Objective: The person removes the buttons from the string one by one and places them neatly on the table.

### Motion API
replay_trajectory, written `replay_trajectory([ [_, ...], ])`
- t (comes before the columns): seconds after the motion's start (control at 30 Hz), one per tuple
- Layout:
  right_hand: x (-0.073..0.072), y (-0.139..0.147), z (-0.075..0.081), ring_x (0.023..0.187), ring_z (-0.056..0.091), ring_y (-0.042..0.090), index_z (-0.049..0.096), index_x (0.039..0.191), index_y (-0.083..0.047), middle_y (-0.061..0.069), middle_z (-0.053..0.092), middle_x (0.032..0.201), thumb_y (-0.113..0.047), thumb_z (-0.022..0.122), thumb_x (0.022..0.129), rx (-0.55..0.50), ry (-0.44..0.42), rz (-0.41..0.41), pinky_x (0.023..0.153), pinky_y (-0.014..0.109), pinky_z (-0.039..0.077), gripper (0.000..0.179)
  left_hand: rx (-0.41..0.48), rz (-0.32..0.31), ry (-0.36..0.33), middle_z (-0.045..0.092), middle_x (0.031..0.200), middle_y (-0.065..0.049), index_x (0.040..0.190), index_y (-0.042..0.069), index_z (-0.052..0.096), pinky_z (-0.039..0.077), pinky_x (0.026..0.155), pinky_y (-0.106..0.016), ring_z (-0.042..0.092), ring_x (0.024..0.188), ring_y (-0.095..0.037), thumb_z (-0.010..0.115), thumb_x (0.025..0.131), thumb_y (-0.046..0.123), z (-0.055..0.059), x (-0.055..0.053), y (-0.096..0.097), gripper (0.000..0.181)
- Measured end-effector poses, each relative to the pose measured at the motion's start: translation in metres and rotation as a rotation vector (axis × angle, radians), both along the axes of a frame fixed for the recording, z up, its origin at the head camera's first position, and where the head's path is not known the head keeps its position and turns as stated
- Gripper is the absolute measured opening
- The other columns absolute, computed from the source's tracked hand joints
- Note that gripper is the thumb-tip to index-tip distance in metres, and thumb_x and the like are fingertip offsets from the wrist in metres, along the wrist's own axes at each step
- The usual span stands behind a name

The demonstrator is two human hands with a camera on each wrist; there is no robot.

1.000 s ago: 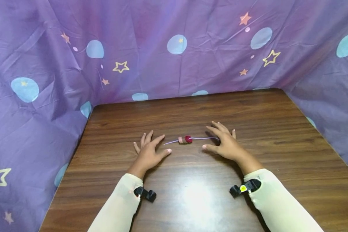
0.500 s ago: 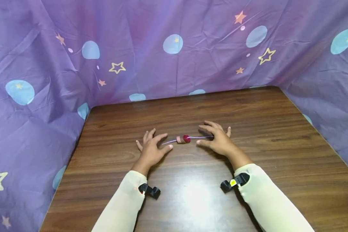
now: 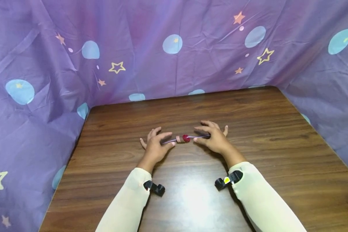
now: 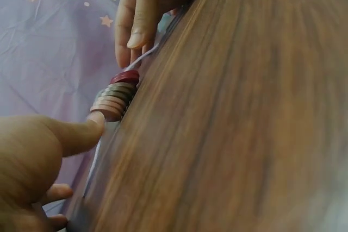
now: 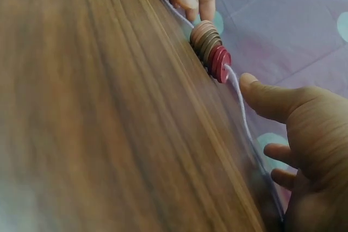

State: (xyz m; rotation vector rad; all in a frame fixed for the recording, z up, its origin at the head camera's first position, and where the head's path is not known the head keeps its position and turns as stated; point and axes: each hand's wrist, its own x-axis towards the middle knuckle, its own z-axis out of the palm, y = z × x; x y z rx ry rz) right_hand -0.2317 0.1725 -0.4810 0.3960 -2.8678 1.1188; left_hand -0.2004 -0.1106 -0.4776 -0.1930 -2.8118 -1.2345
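Observation:
A row of stacked buttons [image 3: 182, 139], pink, brown and red, lies on its side on the table, threaded on a pale purple string [image 3: 192, 137]. The string comes out at both ends. My left hand [image 3: 155, 147] is spread at the pink end, over the string's left tail; in the left wrist view its thumb [image 4: 87, 131] appears very near the pink buttons [image 4: 109, 106]. Over the right tail is my right hand [image 3: 216, 140], thumb and fingers apart, a short way from the red buttons [image 5: 220, 63]. Neither hand grips the buttons.
The brown wood-grain table [image 3: 191, 112] extends all round the hands. A purple curtain [image 3: 150, 64] printed with stars and blue ovals hangs behind it and at both sides. Black wrist straps [image 3: 154, 187] sit on the pale sleeves.
Both hands have moved inward toward the buttons, the right one leftward and the left one slightly rightward. The gap between them is smaller. The buttons stay lying on the table.

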Motion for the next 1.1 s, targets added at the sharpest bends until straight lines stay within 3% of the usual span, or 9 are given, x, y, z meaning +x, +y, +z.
replay_trajectory([
  [0.3,-0.003,-0.004,0.0,0.166,0.026,0.044,0.078,0.134,-0.026,0.012,0.047,0.172,-0.041,0.089,0.09,0.056,-0.029,0.013,0.121,0.085,-0.018,0.048,-0.089,0.041,-0.028,0.045,0.172,-0.009,0.129,0.029,0.082,-0.014,0.124,-0.083,0.021,0.168,-0.042,0.088,0.092,0.039,0.0,-0.001,0.01,0.039],
  [1.1,-0.002,-0.018,0.001,0.165,0.029,0.041,0.088,0.107,-0.022,0.006,0.055,0.166,-0.034,0.088,0.092,0.06,-0.012,-0.02,0.122,0.085,-0.015,0.02,-0.081,0.1,-0.034,0.049,0.171,-0.002,0.114,0.029,0.087,-0.015,0.125,-0.081,0.019,0.169,-0.039,0.087,0.093,0.039,-0.001,-0.003,0.016,0.023],
])
